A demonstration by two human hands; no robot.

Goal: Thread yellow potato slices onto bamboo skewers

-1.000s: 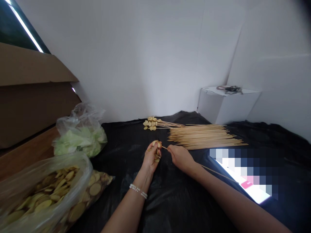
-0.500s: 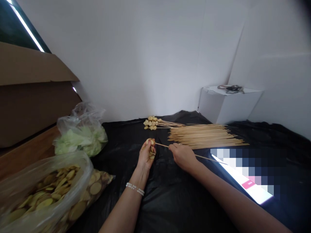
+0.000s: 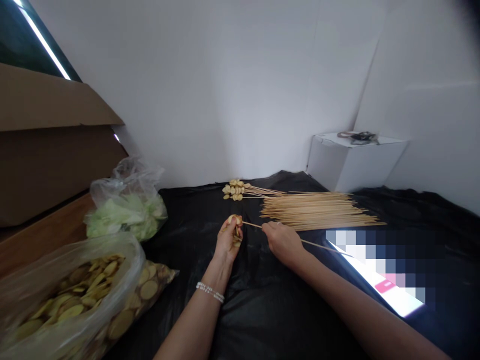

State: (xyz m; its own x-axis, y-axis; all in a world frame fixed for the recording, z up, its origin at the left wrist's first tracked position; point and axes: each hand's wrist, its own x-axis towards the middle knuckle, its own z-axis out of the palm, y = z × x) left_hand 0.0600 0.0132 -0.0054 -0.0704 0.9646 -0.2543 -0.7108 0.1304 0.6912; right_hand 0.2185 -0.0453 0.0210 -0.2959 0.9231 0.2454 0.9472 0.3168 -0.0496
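Over the black plastic sheet, my left hand (image 3: 226,240) is closed around several thin potato slices (image 3: 236,220), some tucked in the palm. My right hand (image 3: 283,242) grips a long bamboo skewer (image 3: 253,225), whose left end meets the slices at my left fingertips; how far it goes in is hidden. Behind my hands lie skewers with slices on their ends (image 3: 235,190), heads to the left. To the right of these spreads a wide pile of bare skewers (image 3: 315,210). An open plastic bag of slices (image 3: 131,250) stands at the near left.
Behind the slice bag sits a clear bag of pale green leaves (image 3: 127,215). A cardboard box (image 3: 45,160) fills the left side. On the right, a lit, partly blurred screen (image 3: 375,275) lies near my right forearm. A white box (image 3: 345,160) stands against the wall.
Almost nothing differs. The whole view has shifted slightly, and both hands keep nearly the same place, with the skewer tip still at the slices.
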